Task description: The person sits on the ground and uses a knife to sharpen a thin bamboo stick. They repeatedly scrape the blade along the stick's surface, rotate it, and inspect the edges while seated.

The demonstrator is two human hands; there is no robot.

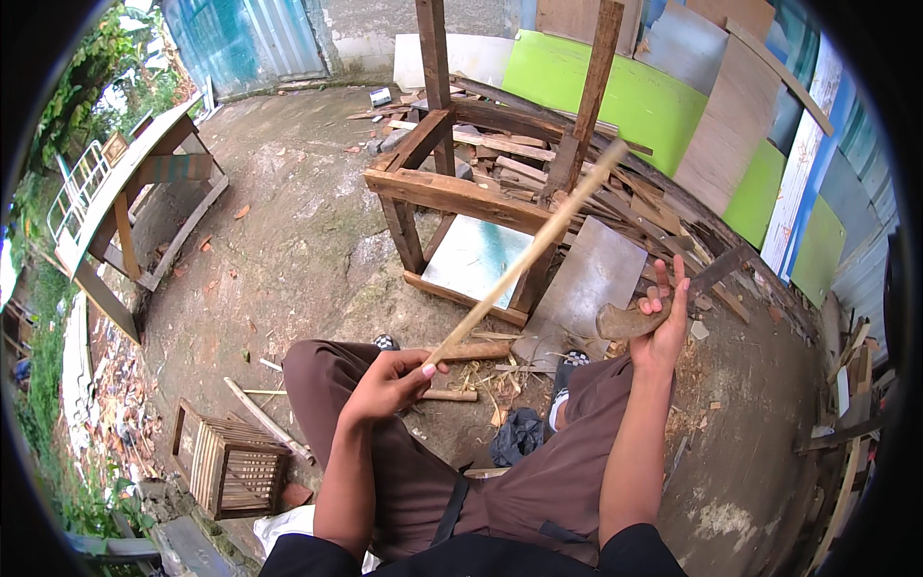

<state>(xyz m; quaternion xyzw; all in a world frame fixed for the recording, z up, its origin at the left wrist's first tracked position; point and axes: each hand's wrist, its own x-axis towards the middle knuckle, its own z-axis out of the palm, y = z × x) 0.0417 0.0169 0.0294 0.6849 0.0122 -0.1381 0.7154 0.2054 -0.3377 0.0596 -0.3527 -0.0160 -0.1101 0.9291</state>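
Note:
My left hand (392,383) pinches the lower end of a long, thin bamboo strip (524,260), which slants up and away to the right. In my right hand (663,332) is a machete (719,269) with a curved wooden handle; its dark blade points to the far right. Some fingers of that hand stand raised while the handle lies against the palm. The blade and the strip are apart. Below the strip, a thicker bamboo piece (481,351) lies between my knees, with a shorter stick (450,395) nearer to me.
A wooden frame (461,188) stands ahead, beside a grey flat sheet (591,279) and piled scrap wood (514,149). A black plastic bag (517,438) lies between my feet. At left are a slatted wooden cage (231,471) and a long table (130,178).

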